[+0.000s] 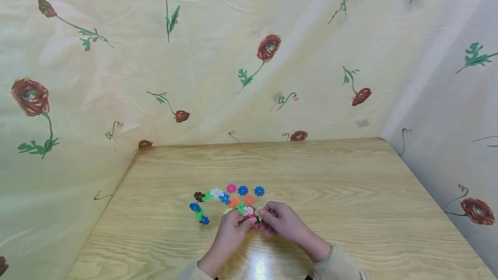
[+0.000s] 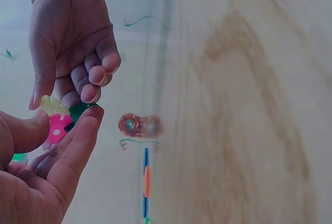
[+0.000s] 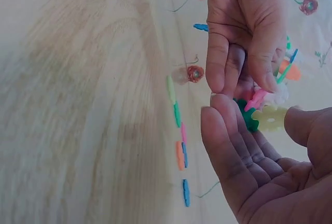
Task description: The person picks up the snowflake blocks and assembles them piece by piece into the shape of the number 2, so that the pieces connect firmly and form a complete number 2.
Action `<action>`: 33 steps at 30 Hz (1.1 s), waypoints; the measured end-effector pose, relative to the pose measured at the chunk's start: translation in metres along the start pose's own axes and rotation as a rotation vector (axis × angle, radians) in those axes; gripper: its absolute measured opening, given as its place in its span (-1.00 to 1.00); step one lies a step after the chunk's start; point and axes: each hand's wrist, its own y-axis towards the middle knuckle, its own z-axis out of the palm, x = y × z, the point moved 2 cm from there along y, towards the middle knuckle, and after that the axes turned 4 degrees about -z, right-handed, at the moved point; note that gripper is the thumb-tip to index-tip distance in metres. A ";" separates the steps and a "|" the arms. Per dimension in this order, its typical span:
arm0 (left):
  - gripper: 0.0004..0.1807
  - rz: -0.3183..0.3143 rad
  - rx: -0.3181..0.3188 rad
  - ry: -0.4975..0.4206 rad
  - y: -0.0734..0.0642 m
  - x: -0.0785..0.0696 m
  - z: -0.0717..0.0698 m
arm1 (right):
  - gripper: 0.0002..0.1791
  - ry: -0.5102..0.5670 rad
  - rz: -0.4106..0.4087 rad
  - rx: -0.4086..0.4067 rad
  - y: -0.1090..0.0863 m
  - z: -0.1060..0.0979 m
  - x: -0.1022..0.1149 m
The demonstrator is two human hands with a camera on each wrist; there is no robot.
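A curved chain of interlocking plastic flower discs runs leftward from the hands, with a brown disc [image 1: 199, 196] and a blue disc [image 1: 204, 220] toward its far end. My left hand [image 1: 229, 232] pinches a pink disc [image 2: 58, 128] at the near end between thumb and fingers. Against that pink disc sits a dark green disc [image 3: 248, 115], partly covered by fingers. My right hand [image 1: 285, 224] pinches a pale yellow disc [image 3: 271, 119] by its edge, beside the green one. Both hands meet at the fingertips close over the table.
Loose discs lie on the wooden table [image 1: 330, 176] just beyond the hands: a pink disc [image 1: 231, 188], two blue discs [image 1: 243, 190] [image 1: 259, 191] and an orange disc [image 1: 249, 199]. A flower-print cloth [image 1: 218, 64] hangs behind the table and along both sides.
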 end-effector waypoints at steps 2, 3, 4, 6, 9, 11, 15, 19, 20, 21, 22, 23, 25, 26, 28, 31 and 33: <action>-0.80 0.006 -0.007 -0.006 0.000 0.000 0.000 | -0.69 0.060 0.018 0.010 0.001 0.000 -0.001; -0.80 0.009 -0.010 -0.006 0.000 0.001 0.000 | -0.69 0.078 0.026 0.011 0.001 0.001 -0.001; -0.80 0.012 -0.011 -0.006 0.000 0.001 0.000 | -0.69 0.090 0.034 0.012 0.001 0.001 -0.001; -0.81 0.021 -0.009 -0.010 0.000 0.002 0.000 | -0.69 0.101 0.041 0.012 0.002 0.002 -0.002; -0.83 0.020 -0.007 0.005 0.001 0.003 0.000 | -0.68 0.098 0.045 0.006 0.003 0.003 -0.002; -0.84 0.008 -0.002 0.012 0.002 0.003 -0.001 | -0.68 0.095 0.050 -0.001 0.003 0.003 -0.002; -0.85 -0.020 0.009 0.044 0.001 0.001 -0.002 | -0.67 0.090 0.055 -0.003 0.003 0.003 -0.001; -0.84 -0.044 0.014 0.067 0.000 -0.001 -0.004 | -0.65 0.057 0.054 -0.007 0.005 0.001 -0.004; -0.83 -0.048 0.012 0.069 0.000 -0.001 -0.005 | -0.65 0.037 0.051 -0.025 0.007 0.000 -0.005; -0.83 -0.052 0.010 0.072 0.001 -0.001 -0.006 | -0.65 0.012 0.048 -0.052 0.009 -0.001 -0.006; -0.82 -0.053 0.008 0.068 0.001 0.000 -0.007 | -0.66 -0.026 0.038 -0.080 0.011 -0.003 -0.007; -0.82 -0.054 0.005 0.070 0.001 0.000 -0.008 | -0.67 -0.066 0.027 -0.105 0.013 -0.005 -0.008; -0.82 -0.057 0.003 0.069 0.001 0.000 -0.009 | -0.71 -0.201 -0.006 -0.133 0.018 -0.009 -0.010; -0.81 -0.064 0.003 0.072 0.001 -0.001 -0.010 | -0.74 -0.282 -0.035 -0.129 0.021 -0.010 -0.011; -0.81 -0.079 0.015 0.062 0.000 -0.003 -0.012 | -0.78 -0.447 -0.101 -0.076 0.027 -0.012 -0.013; -0.82 -0.110 0.040 0.051 -0.001 -0.006 -0.014 | -0.74 -0.668 -0.207 0.046 0.032 -0.011 -0.013; -0.81 -0.121 0.059 0.037 -0.003 -0.007 -0.015 | -0.69 -0.775 -0.265 0.119 0.034 -0.009 -0.012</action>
